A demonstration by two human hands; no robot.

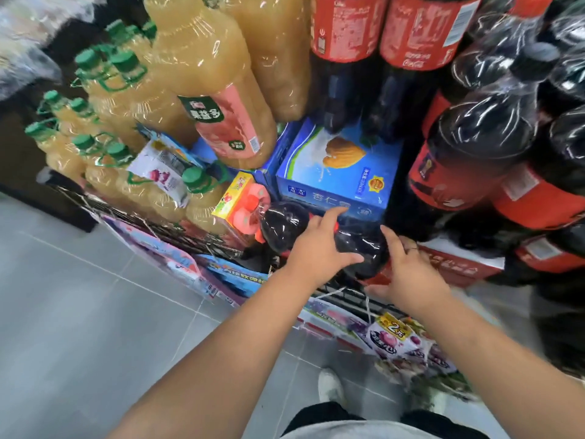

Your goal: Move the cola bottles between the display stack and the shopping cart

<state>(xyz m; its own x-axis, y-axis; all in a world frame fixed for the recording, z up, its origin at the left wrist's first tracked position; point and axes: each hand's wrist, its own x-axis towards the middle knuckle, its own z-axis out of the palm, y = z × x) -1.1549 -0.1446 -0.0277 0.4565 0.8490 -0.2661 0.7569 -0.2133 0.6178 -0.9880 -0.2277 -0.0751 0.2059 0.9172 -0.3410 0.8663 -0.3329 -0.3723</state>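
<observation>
A shrink-wrapped pack of dark cola bottles (291,229) with red caps lies on its side in the black wire shopping cart (164,229). My left hand (319,248) grips its upper side, thumb spread across the wrap. My right hand (408,274) holds the pack's red-labelled end from the right. The display stack of wrapped cola bottles (493,144) with red labels rises at the right, and more cola bottles (380,42) stand at the top centre.
Packs of yellow juice bottles (202,90) with green caps fill the left of the cart area. A blue drink carton (338,172) sits behind the pack, a small yellow box (234,198) beside it. Snack bags (395,340) hang on the cart's front. Grey tiled floor (79,312) lies left.
</observation>
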